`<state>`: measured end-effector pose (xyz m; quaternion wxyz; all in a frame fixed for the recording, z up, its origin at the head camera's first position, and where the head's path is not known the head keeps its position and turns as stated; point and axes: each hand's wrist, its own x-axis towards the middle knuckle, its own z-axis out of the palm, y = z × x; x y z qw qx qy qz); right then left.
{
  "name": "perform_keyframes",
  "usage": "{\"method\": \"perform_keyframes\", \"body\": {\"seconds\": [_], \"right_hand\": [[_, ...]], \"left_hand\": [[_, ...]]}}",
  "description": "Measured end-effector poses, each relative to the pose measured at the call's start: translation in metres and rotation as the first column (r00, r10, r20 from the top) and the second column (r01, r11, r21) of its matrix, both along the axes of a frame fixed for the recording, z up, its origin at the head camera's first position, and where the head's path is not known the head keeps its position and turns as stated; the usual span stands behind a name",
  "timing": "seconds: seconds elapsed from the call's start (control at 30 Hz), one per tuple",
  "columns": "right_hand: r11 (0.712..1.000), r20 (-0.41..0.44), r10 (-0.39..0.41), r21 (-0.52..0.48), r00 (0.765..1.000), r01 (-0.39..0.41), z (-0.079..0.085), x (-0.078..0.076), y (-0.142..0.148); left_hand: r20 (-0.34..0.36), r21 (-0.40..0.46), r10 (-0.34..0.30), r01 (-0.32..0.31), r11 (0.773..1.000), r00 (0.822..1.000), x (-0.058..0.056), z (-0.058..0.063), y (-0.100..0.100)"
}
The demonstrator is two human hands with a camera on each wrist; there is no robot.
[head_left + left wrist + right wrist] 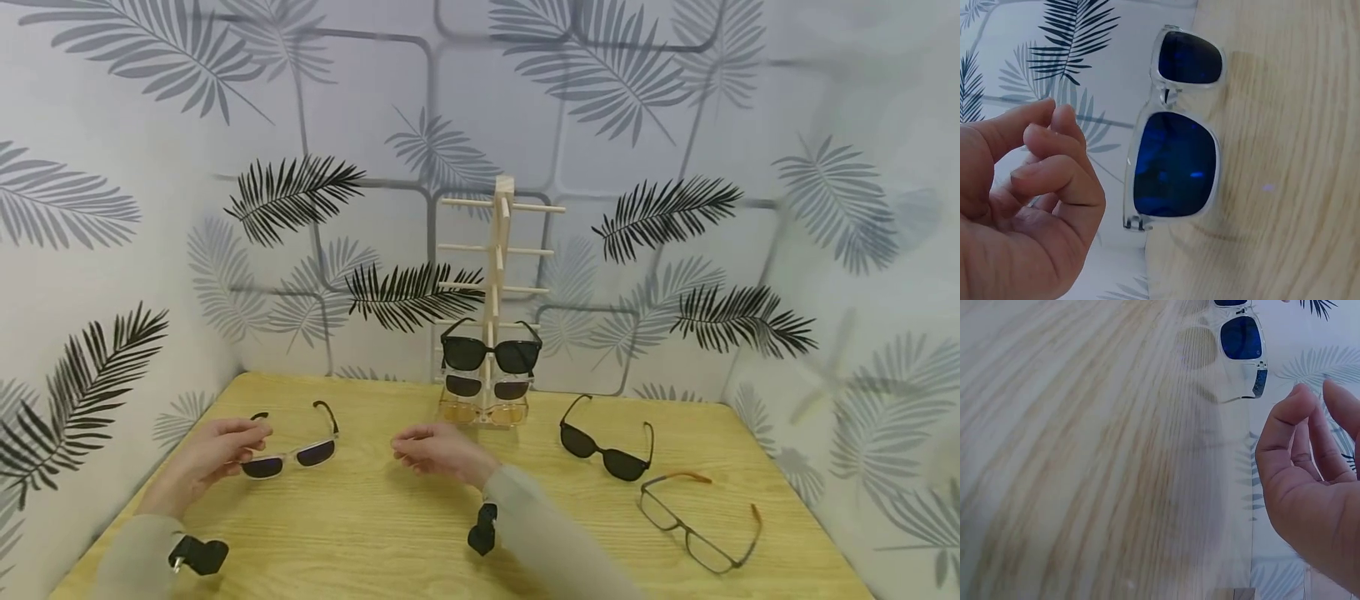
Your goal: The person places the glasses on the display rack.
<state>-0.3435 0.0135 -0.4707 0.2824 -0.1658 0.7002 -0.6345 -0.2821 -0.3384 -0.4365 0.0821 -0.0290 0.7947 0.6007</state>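
Observation:
Clear-framed sunglasses [315, 453] with dark blue lenses lie on the left part of the table, temples unfolded toward the wall. My left hand [210, 457] hovers at their left end and hides part of that temple in the head view. From the left wrist, a gap shows between the fingers and the clear frame [1129, 165]; the fingers are loosely bent around nothing. My right hand [442, 452] is over the middle of the table, to the right of these sunglasses, its fingers loosely bent with nothing between them.
A wooden display rack [498, 250] stands at the back, holding black sunglasses [465, 354], clear-framed dark sunglasses [463, 386] and orange-tinted glasses [459, 412]. To the right, black sunglasses [622, 464] and thin-framed eyeglasses [678, 523] lie on the wood-grain table [360, 542]. Leaf-patterned walls enclose it.

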Motion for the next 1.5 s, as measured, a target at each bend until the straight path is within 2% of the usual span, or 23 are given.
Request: {"method": "perform_keyframes", "body": {"seconds": [0.27,0.6,0.8,0.93,1.17,1.33,1.5], "right_hand": [[0.999,-0.034,0.043,0.034,0.999,-0.042,-0.001,-0.001,-0.020],[1.000,-0.007,0.023,0.017,1.000,-0.022,-0.001,-0.001,-0.050],[0.999,0.029,-0.019,-0.044,0.999,0.020,-0.012,-0.003,-0.069],[0.998,0.043,-0.029,-0.047,0.999,0.031,-0.009,-0.003,-0.074],[1.000,0.000,0.013,0.000,1.000,-0.013,0.000,-0.006,-0.080],[0.998,0.026,0.058,-0.022,0.998,-0.057,0.001,-0.006,-0.089],[0.996,0.044,0.073,-0.045,0.996,-0.071,-0.002,-0.006,-0.097]], "left_hand": [[0.018,-0.005,0.053,-0.053,0.999,0.998,0.004,-0.006,-0.012],[0.012,-0.013,0.129,-0.129,0.992,0.992,0.007,-0.012,-0.025],[0.019,-0.065,0.132,-0.130,0.989,0.991,0.008,-0.017,-0.031],[0.018,-0.100,0.139,-0.137,0.986,0.990,0.008,-0.019,-0.033],[0.005,-0.086,0.165,-0.164,0.983,0.986,0.006,-0.023,-0.034],[0.005,-0.083,0.164,-0.163,0.983,0.987,0.008,-0.025,-0.037],[0.000,-0.024,0.139,-0.139,0.990,0.990,0.009,-0.026,-0.039]]}}
